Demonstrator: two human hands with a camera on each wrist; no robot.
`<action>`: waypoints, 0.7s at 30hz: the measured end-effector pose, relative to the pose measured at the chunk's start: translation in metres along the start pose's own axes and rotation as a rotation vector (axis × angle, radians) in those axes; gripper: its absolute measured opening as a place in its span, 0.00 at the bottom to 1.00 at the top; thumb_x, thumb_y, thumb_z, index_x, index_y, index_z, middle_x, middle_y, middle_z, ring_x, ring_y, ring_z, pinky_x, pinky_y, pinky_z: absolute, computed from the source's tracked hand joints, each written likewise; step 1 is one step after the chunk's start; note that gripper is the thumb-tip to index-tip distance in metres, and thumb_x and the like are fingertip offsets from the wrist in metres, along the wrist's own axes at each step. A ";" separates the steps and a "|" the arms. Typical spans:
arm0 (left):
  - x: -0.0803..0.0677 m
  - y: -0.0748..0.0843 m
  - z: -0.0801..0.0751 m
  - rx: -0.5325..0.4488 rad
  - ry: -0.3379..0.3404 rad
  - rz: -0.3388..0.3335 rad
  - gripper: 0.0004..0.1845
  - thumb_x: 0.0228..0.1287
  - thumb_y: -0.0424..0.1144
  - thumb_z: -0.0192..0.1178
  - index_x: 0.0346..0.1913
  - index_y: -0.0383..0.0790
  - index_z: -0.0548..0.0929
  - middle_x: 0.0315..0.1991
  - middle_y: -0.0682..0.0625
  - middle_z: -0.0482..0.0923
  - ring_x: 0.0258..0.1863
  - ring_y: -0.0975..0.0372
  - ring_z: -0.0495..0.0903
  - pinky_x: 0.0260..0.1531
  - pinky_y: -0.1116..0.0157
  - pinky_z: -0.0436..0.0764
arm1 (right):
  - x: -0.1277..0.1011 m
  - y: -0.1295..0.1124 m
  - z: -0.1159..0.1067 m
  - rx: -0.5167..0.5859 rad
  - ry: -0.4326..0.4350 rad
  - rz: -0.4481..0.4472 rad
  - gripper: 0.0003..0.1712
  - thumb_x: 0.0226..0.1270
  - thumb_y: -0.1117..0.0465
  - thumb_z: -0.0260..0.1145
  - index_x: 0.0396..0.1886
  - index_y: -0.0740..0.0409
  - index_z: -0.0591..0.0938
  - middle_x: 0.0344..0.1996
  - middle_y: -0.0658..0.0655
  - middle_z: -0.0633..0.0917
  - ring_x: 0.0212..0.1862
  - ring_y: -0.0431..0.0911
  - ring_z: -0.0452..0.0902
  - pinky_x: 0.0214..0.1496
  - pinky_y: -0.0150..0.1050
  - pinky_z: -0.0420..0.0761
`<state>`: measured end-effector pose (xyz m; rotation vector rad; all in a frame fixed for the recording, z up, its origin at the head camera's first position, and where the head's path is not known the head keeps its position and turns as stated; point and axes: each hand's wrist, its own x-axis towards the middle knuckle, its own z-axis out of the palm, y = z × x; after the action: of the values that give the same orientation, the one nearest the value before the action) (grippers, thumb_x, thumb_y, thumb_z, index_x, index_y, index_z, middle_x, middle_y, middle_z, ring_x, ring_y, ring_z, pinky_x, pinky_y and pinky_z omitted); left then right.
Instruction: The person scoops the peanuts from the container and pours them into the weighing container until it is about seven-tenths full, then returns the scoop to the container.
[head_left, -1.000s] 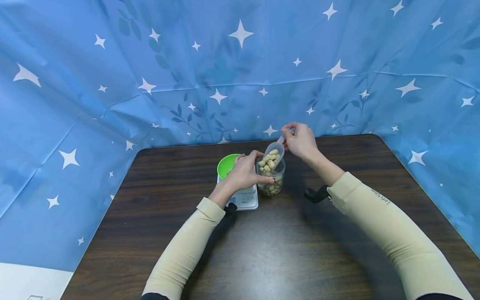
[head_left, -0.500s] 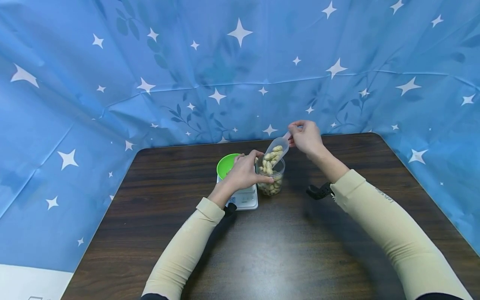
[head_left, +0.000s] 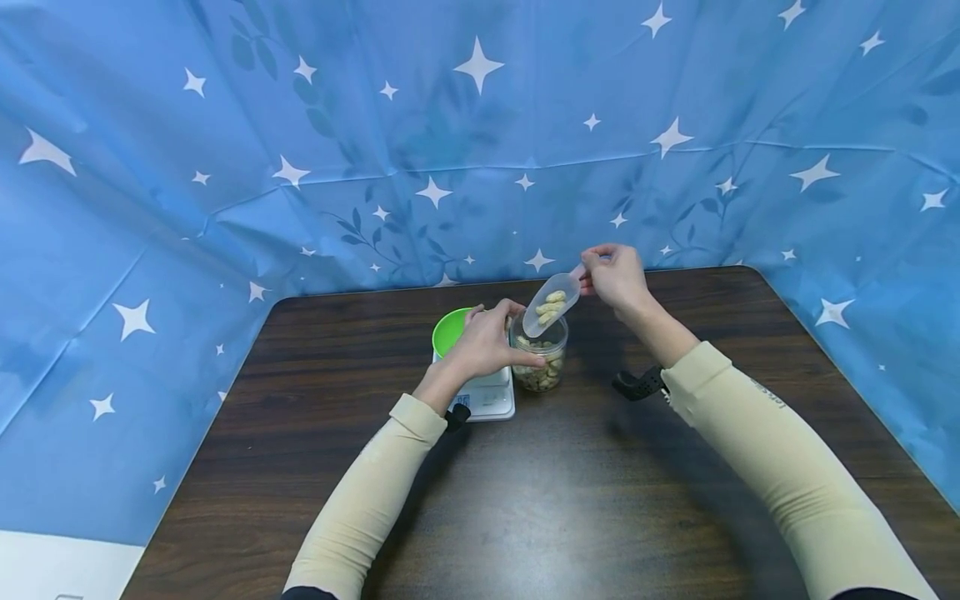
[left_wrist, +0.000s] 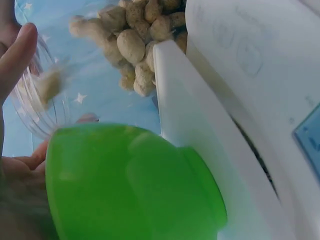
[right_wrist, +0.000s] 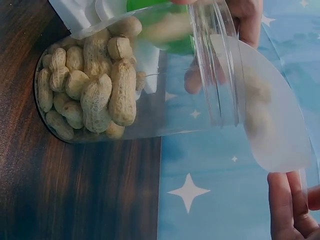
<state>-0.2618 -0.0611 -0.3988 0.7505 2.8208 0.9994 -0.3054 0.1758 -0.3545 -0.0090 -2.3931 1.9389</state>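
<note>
My left hand [head_left: 483,343] grips a clear jar [head_left: 551,371] near its mouth, thumb on the near side and fingers behind. Unshelled peanuts [right_wrist: 95,85] fill the jar's lower part in the right wrist view. By its handle, my right hand [head_left: 617,277] holds a translucent scoop [head_left: 567,287], tilted down over the jar's mouth. A few peanuts [head_left: 553,307] lie in the scoop. One blurred peanut [right_wrist: 170,27] drops inside the jar. Left of the jar, partly behind my left hand, a green bowl [left_wrist: 115,185] sits on a white kitchen scale [head_left: 492,407].
The dark wooden table [head_left: 525,500] carries the scale and jar near its far edge. Behind it hangs a blue cloth [head_left: 375,125] with white stars. A blue display [left_wrist: 311,135] shows on the scale. Black wrist straps [head_left: 637,384] sit below both hands.
Peanuts have slid from the scoop into the jar, leaving only a few in it. My right hand has moved slightly right with the scoop. The left hand keeps its grip on the jar.
</note>
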 end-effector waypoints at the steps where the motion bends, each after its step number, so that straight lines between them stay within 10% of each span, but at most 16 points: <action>1: 0.000 -0.001 0.000 0.003 0.002 0.003 0.45 0.51 0.56 0.81 0.67 0.40 0.72 0.48 0.48 0.83 0.44 0.59 0.80 0.73 0.48 0.48 | 0.000 0.000 0.000 0.008 0.001 0.000 0.23 0.83 0.61 0.53 0.64 0.77 0.73 0.24 0.51 0.85 0.23 0.37 0.82 0.31 0.33 0.85; 21: 0.000 -0.001 0.000 0.042 0.007 0.020 0.48 0.50 0.59 0.80 0.70 0.41 0.71 0.59 0.50 0.80 0.60 0.57 0.77 0.73 0.45 0.48 | -0.002 0.007 -0.003 0.112 -0.008 0.034 0.26 0.84 0.61 0.53 0.68 0.78 0.68 0.25 0.52 0.85 0.26 0.38 0.84 0.39 0.36 0.86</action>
<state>-0.2621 -0.0619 -0.4000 0.7831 2.8544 0.9499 -0.3036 0.1804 -0.3609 -0.0375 -2.3004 2.0888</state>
